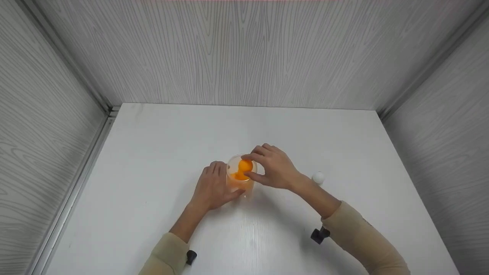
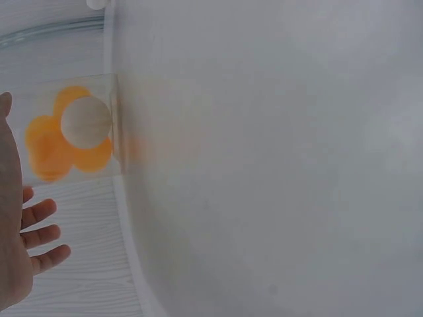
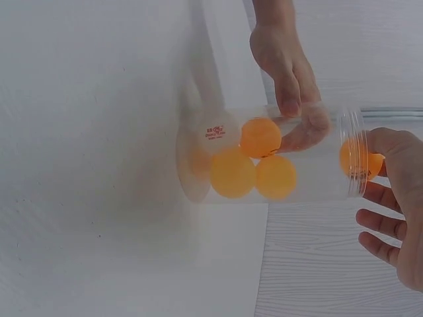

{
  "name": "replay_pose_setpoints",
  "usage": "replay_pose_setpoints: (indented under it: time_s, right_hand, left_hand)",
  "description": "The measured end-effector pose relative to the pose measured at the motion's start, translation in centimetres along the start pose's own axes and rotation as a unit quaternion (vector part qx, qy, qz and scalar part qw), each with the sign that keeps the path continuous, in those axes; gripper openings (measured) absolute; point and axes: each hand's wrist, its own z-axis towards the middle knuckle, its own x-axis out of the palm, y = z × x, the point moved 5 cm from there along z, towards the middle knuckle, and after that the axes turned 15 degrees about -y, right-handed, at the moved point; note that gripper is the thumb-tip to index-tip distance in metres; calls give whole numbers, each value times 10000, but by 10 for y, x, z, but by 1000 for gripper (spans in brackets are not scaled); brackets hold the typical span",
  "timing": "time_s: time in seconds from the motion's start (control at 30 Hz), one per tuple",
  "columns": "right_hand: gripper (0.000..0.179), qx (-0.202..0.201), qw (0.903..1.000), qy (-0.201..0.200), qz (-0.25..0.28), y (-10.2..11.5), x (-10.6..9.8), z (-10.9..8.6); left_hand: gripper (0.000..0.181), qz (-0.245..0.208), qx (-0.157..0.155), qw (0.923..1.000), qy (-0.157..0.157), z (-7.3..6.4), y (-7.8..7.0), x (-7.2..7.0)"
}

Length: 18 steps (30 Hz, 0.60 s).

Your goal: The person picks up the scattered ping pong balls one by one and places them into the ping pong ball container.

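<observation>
A clear plastic jar [image 3: 320, 181] with a threaded mouth stands upright on the table. Inside it are several orange ping-pong balls [image 3: 232, 175] and a white one [image 2: 86, 123] with red print, low down. My left hand [image 1: 212, 187] holds the jar from the left, thumb in front and fingers behind. At the mouth, my right hand [image 1: 276, 167] pinches another orange ping-pong ball [image 1: 245, 165] between thumb and fingers. That ball is partly within the rim in the right wrist view. Beside my right forearm, a loose white ping-pong ball [image 1: 318, 177] lies on the table.
The white table [image 1: 172, 133] is bounded by grey wood-grain panels at the back [image 1: 237, 53] and on both sides. Small black pieces [image 1: 320, 234] sit at both sleeve cuffs.
</observation>
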Motion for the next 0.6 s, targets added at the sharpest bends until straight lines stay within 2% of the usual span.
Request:
replay_pose_setpoints:
  time_s: [0.6]
  right_hand:
    - [39,-45,9999,27,-134,0,1,-1]
  left_hand:
    - [84,-9,41,9999,-109,0,0,1]
